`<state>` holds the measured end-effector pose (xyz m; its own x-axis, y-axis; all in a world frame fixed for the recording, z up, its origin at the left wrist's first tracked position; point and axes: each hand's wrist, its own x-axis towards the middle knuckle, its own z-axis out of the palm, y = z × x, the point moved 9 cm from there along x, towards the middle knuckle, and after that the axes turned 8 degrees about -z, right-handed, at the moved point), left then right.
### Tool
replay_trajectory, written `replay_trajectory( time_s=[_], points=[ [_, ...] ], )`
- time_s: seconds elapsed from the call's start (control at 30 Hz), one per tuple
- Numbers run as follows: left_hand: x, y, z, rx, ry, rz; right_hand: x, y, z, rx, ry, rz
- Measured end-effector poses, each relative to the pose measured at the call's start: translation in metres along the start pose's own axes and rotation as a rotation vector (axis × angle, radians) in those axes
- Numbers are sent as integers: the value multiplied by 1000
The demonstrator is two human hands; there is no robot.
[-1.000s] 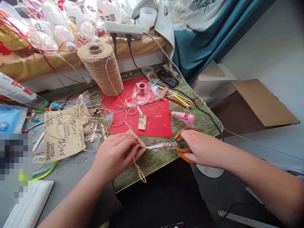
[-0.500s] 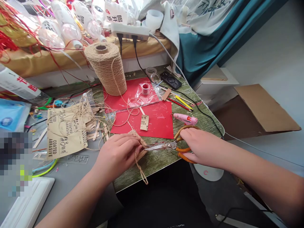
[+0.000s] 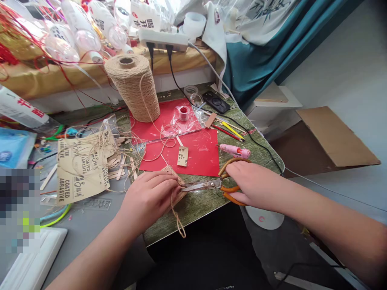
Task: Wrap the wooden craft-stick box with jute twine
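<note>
My left hand (image 3: 149,196) is closed on a small twine-wrapped piece (image 3: 177,186) at the near edge of the green table (image 3: 196,205); a loose twine loop (image 3: 179,221) hangs from it over the edge. My right hand (image 3: 252,183) grips the orange handles of a pair of scissors (image 3: 211,185). The blades point left and their tips meet the wrapped piece. A strand runs from the piece back toward the big twine spool (image 3: 133,86).
A red sheet (image 3: 196,155) lies behind the hands with a ruler and a small sandpaper scrap (image 3: 182,156). A pink glue gun (image 3: 235,151), pencils (image 3: 228,129), a phone (image 3: 216,101), sandpaper sheets (image 3: 80,169) tangled in twine and a power strip (image 3: 163,38) surround it.
The scissors and my right hand have shifted slightly left, bringing the blade tips against the wrapped piece. My left hand keeps its hold.
</note>
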<state>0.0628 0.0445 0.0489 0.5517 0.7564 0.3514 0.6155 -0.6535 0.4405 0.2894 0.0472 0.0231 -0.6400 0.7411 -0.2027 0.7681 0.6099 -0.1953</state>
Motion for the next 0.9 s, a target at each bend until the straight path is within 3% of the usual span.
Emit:
replay_trajectory(
  time_s=[0.23, 0.43, 0.9],
  points=[
    [-1, 0, -2, 24, 24, -5, 8, -5, 4, -115, -57, -24],
    [-3, -2, 0, 43, 25, -10, 5, -11, 9, -199, -15, -121],
    [-2, -3, 3, 40, 20, -24, 5, -11, 16, -264, 66, -193]
  ],
)
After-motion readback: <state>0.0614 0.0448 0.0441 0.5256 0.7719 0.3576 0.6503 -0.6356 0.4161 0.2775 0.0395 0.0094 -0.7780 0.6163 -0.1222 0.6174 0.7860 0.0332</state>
